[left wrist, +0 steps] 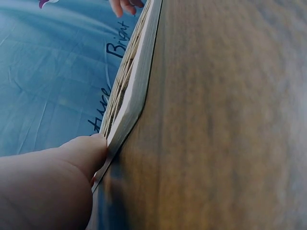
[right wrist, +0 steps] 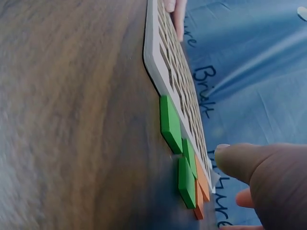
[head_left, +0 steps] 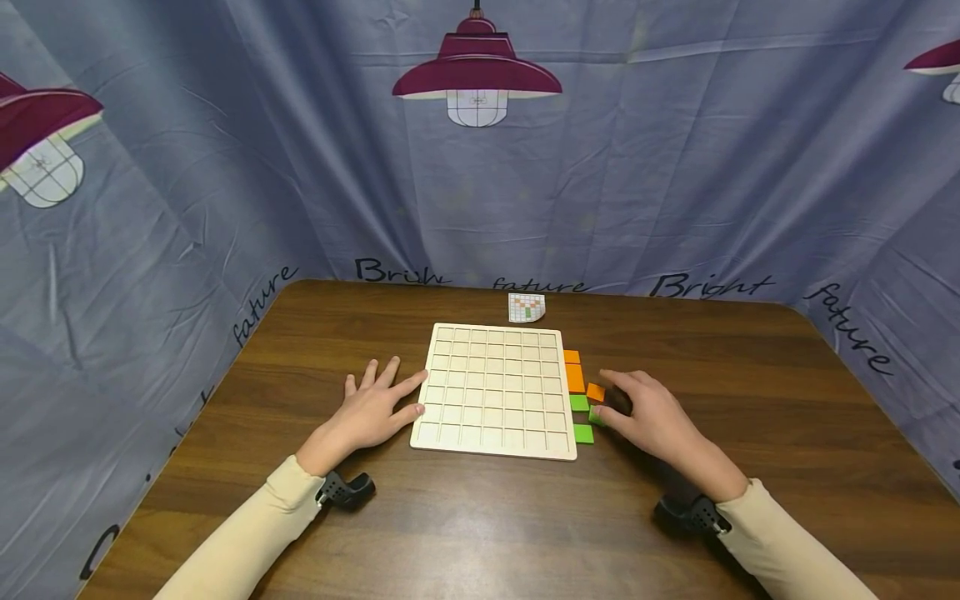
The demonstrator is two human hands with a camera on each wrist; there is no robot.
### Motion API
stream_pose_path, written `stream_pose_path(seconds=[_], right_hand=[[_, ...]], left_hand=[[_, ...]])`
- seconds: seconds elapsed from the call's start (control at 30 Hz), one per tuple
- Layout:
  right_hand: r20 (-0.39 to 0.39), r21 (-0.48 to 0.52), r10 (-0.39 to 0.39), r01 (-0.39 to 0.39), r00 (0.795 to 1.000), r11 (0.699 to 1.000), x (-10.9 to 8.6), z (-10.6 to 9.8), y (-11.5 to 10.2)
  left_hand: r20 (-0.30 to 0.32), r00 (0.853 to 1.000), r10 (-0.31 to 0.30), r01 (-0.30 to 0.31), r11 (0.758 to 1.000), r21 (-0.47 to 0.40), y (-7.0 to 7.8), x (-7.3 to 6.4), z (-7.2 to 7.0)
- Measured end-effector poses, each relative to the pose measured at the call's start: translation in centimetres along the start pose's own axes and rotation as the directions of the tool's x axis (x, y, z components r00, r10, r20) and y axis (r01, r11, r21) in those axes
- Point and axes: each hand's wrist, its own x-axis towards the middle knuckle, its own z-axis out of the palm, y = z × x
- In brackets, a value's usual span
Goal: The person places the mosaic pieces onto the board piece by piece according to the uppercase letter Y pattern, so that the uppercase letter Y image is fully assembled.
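A pale wooden grid board (head_left: 495, 387) lies flat near the middle of the table. My left hand (head_left: 363, 414) rests at its left side with fingers spread, thumb and index tip touching the edge. In the left wrist view the thumb (left wrist: 79, 155) lies against the board's side. Along the right edge are several thin square tiles, some orange (head_left: 574, 378) and some green (head_left: 583, 434). My right hand (head_left: 654, 418) hovers just right of them, thumb and fingers apart. In the right wrist view its thumb (right wrist: 244, 162) shows above the green tiles (right wrist: 170, 125), pinching nothing.
A small paper card (head_left: 527, 307) with a coloured grid pattern lies beyond the board, by the far table edge. The brown wooden table (head_left: 480, 525) is bordered at the back and sides by a blue-grey curtain (head_left: 525, 200) printed with lamps and lettering.
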Motion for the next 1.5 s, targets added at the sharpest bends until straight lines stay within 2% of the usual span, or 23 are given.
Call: stream_pose_path(seconds=[0.83,1.2,1.5], right_hand=[[-0.005,-0.016,-0.146,0.146,0.989,0.989,-0.2,1.0,-0.7],[0.002,-0.011,-0.19,0.19,0.982,0.982,0.0,1.1,-0.8],[0.017,0.017,-0.195,0.194,0.981,0.981,0.2,1.1,-0.7]], left_hand=[[-0.004,1.0,-0.003,0.003,1.0,0.005,0.1,0.0,0.2],[-0.01,1.0,0.0,0.0,1.0,0.005,0.0,0.1,0.2],[-0.008,1.0,-0.003,0.003,1.0,0.004,0.1,0.0,0.0]])
